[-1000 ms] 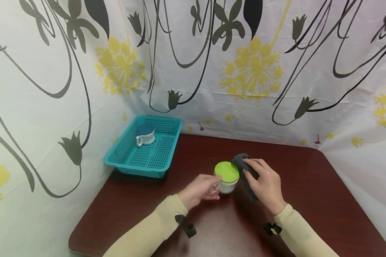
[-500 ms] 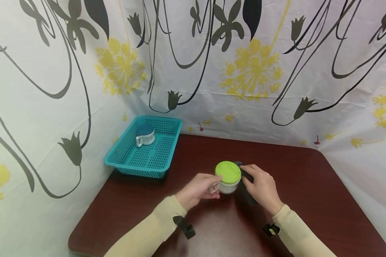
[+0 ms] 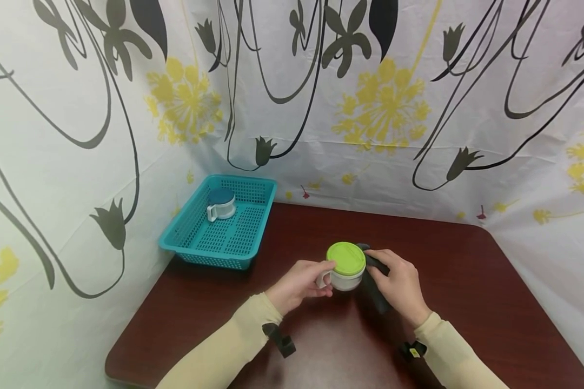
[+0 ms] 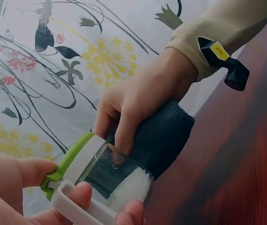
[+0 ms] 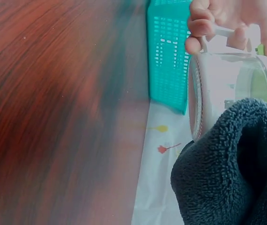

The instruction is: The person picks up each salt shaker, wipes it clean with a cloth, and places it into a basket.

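A clear seasoning jar (image 4: 119, 171) with a green lid (image 3: 345, 258) and white contents is held over the table. My left hand (image 3: 299, 286) grips its white handle (image 4: 79, 208), thumb against the lid's edge. From the right, my right hand (image 3: 403, 283) pinches a dark blue-grey towel (image 3: 376, 294) along the jar's far right side. Up close in the right wrist view, the folded terry cloth (image 5: 218, 173) overlaps the glass, and the right fingers are out of sight there. In the left wrist view, the right thumb reaches down at the jar's wall.
A turquoise plastic basket (image 3: 209, 254) stands at the table's back left. Inside it lies a similar jar with a blue lid (image 3: 221, 196) and a white handle. Patterned white curtains (image 3: 292, 124) hang behind and left of the dark red table (image 3: 443, 259).
My right hand has brought the towel in behind the jar, so less of the cloth shows. The jar has shifted slightly right and up in my left hand.
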### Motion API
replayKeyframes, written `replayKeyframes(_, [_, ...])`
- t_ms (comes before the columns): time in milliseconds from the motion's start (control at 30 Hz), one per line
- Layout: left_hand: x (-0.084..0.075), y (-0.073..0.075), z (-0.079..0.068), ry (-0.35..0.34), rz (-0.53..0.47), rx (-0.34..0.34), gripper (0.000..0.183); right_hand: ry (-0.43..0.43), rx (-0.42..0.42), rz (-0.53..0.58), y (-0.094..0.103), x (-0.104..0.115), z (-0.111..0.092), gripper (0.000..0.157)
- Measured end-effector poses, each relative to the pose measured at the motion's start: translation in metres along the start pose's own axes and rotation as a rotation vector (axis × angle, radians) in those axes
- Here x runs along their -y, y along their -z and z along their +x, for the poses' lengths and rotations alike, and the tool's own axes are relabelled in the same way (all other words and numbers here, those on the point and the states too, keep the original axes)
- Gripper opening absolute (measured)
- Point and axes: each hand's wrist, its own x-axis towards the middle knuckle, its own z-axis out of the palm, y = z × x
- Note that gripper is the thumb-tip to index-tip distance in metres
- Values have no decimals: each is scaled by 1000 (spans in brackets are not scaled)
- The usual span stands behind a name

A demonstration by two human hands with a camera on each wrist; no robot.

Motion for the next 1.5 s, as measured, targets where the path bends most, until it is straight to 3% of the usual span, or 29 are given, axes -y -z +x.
replayKeyframes(333, [2, -3, -2, -8, 58, 83, 37, 4, -15, 25, 6, 7, 3, 41])
replayKeyframes(567, [4, -3, -2, -11, 53, 75, 40, -5, -22, 85, 14, 10, 9, 43])
replayKeyframes(733, [6, -3, -1, 6, 33, 70, 40, 59, -23, 86, 21, 11, 16, 46])
replayKeyframes(900, [6, -3, 0, 9, 37, 53, 37, 115, 18, 26, 25, 10, 21, 46])
replayKeyframes(1067, [4, -3, -1, 0, 33, 55, 36, 118, 52, 16, 24, 7, 22, 44])
replayKeyframes(1233, [1, -3, -4, -3, 36, 87, 35, 78, 114, 76, 19, 0, 21, 41])
replayKeyframes(1500, [2, -2, -9, 15, -7, 79, 32, -37, 317, 218, 5, -17, 9, 38])
